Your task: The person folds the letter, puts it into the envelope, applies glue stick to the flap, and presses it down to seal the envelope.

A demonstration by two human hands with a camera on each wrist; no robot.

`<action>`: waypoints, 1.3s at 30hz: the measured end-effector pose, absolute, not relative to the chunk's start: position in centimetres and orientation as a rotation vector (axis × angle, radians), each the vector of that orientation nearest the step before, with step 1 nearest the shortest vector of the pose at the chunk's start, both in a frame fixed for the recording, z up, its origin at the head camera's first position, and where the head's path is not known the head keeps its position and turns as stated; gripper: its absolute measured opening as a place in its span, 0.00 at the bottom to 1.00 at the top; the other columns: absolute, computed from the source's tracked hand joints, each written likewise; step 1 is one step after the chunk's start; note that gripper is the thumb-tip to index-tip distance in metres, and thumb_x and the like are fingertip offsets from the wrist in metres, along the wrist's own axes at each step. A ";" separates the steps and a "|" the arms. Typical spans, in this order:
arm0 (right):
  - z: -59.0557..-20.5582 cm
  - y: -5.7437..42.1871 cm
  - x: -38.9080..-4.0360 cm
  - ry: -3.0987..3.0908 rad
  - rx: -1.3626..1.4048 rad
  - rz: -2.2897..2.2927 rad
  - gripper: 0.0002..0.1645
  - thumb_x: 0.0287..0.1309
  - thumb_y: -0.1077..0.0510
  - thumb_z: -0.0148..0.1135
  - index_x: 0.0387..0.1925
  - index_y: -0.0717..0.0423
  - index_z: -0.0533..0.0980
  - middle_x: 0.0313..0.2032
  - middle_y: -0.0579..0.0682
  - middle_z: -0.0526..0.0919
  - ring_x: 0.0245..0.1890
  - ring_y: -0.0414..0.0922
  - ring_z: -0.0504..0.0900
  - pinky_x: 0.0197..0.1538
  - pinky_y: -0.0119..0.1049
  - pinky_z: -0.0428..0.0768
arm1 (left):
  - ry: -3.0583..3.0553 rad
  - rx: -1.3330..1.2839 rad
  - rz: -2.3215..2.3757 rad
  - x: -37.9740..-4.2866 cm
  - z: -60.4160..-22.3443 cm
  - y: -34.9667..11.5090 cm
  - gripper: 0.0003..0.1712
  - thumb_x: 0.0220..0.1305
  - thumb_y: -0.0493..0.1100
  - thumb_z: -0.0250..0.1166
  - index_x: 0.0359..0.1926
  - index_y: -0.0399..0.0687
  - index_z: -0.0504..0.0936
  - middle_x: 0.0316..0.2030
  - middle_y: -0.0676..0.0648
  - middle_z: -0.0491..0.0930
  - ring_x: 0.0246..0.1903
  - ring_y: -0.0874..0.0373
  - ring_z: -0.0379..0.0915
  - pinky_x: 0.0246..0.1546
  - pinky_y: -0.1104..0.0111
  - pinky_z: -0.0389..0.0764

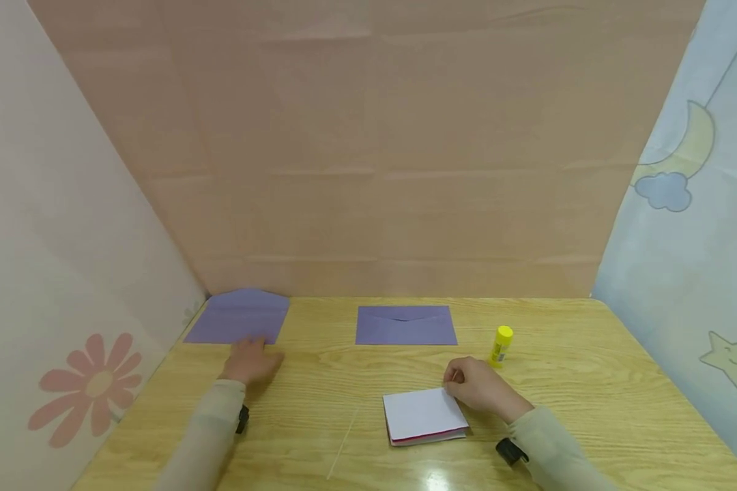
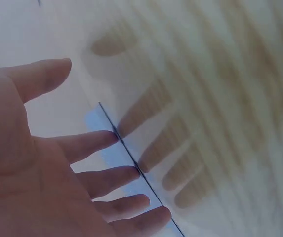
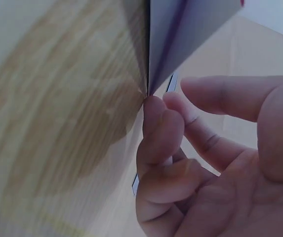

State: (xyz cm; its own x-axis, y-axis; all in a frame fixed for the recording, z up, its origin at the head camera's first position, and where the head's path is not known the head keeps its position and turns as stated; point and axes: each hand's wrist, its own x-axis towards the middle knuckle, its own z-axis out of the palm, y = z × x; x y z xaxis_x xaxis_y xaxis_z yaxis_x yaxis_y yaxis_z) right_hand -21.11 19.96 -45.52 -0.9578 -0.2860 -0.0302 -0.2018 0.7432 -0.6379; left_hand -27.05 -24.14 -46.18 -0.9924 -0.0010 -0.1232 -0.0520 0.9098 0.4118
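Observation:
My left hand has its fingers extended at the near edge of a purple envelope, whose flap points away. In the left wrist view, the fingertips meet the dark edge of that envelope, with the thumb held apart. On the right, my right hand is at the far right corner of a folded white card with a red layer inside. The right wrist view has curled fingers right at the corner of the card; I cannot tell whether they pinch it.
A second purple envelope, flap folded down, lies at the back middle. Right of it stands a yellow glue stick, just beyond my right hand. The wooden table meets a brown back screen and patterned side panels.

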 end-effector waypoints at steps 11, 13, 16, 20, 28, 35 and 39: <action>-45.5 19.8 -21.0 2.819 -0.390 -0.997 0.05 0.57 0.62 0.67 0.29 0.52 0.79 0.25 0.44 0.76 0.27 0.42 0.72 0.31 0.36 0.72 | 2.985 -0.022 0.485 -25.7 -45.8 -23.1 0.40 0.67 0.57 0.58 0.66 0.28 0.68 0.64 0.21 0.63 0.63 0.21 0.57 0.57 0.28 0.61; -45.5 19.8 -21.0 2.823 -0.400 -0.996 0.05 0.57 0.62 0.67 0.29 0.52 0.79 0.25 0.44 0.76 0.27 0.42 0.72 0.31 0.36 0.72 | 2.984 -0.005 0.464 -25.3 -45.6 -22.7 0.40 0.67 0.58 0.59 0.65 0.27 0.69 0.63 0.20 0.64 0.62 0.21 0.57 0.57 0.29 0.61; -45.4 19.7 -21.0 2.829 -0.390 -0.989 0.05 0.57 0.62 0.68 0.28 0.51 0.79 0.26 0.44 0.77 0.28 0.42 0.72 0.32 0.37 0.72 | 2.963 0.018 0.466 -24.6 -45.1 -22.1 0.41 0.66 0.58 0.61 0.65 0.28 0.70 0.64 0.20 0.63 0.64 0.21 0.55 0.58 0.28 0.59; -45.3 19.6 -21.1 2.829 -0.367 -0.981 0.05 0.57 0.62 0.68 0.29 0.51 0.79 0.28 0.44 0.79 0.31 0.42 0.74 0.36 0.39 0.75 | 2.920 0.068 0.450 -23.7 -44.4 -21.4 0.43 0.63 0.59 0.65 0.64 0.28 0.70 0.64 0.19 0.62 0.64 0.20 0.55 0.58 0.28 0.60; -45.2 19.6 -21.1 2.832 -0.352 -0.970 0.05 0.57 0.61 0.68 0.29 0.51 0.79 0.31 0.44 0.81 0.34 0.42 0.75 0.40 0.41 0.76 | 2.832 0.215 0.339 -21.7 -42.5 -18.9 0.29 0.56 0.57 0.70 0.45 0.35 0.82 0.44 0.35 0.81 0.47 0.35 0.76 0.49 0.39 0.75; -45.0 19.5 -21.0 2.826 -0.354 -0.981 0.05 0.56 0.61 0.69 0.28 0.51 0.79 0.30 0.44 0.80 0.33 0.43 0.74 0.39 0.41 0.75 | 2.775 0.350 0.438 -19.7 -41.8 -16.6 0.18 0.51 0.51 0.75 0.27 0.43 0.78 0.25 0.47 0.77 0.27 0.53 0.72 0.30 0.57 0.76; -45.0 19.5 -20.9 2.811 -0.359 -0.997 0.05 0.56 0.61 0.69 0.28 0.51 0.79 0.29 0.44 0.80 0.33 0.43 0.74 0.38 0.41 0.75 | 2.782 0.431 0.455 -18.6 -42.1 -15.2 0.20 0.48 0.50 0.77 0.23 0.44 0.75 0.21 0.49 0.73 0.24 0.55 0.68 0.25 0.60 0.73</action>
State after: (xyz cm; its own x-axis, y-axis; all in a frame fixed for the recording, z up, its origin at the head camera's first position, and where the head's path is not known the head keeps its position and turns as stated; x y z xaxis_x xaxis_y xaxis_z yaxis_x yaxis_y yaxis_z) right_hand -20.94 19.54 -44.97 -0.9621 -0.2682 -0.0492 -0.1773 0.7524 -0.6344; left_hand -18.56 -15.22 -42.05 -0.9135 0.3341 -0.2321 0.2428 0.9055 0.3480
